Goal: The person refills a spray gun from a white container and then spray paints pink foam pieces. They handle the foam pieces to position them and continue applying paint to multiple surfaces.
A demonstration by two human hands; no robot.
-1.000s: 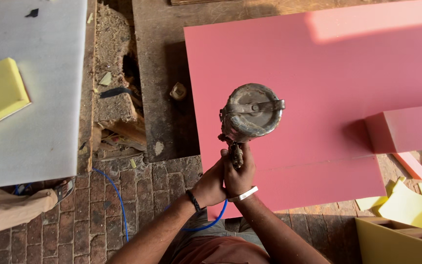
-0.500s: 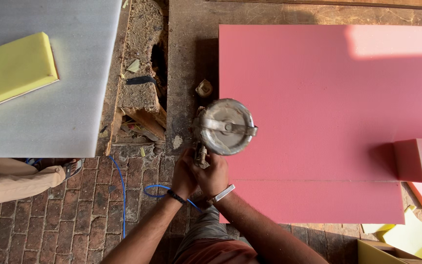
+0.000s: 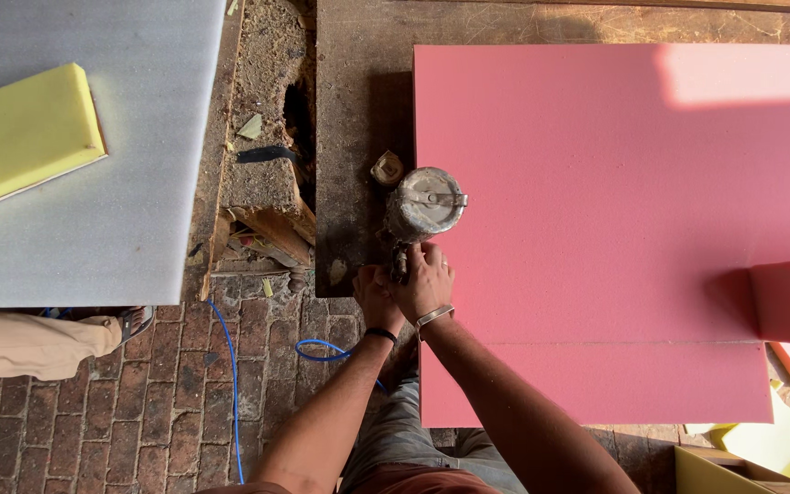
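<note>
Two foam sheets are noted: a pink foam sheet (image 3: 633, 229) on a worn wooden tabletop (image 3: 358, 110), a grey one (image 3: 93, 183) opposite, brick floor (image 3: 166, 402) below. A spray gun (image 3: 422, 206) is gripped at the pink sheet's left edge by the closed right hand (image 3: 424, 279) and left hand (image 3: 375, 295).

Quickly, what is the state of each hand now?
Left hand: closed on the spray gun handle.
Right hand: closed on the same handle.
</note>
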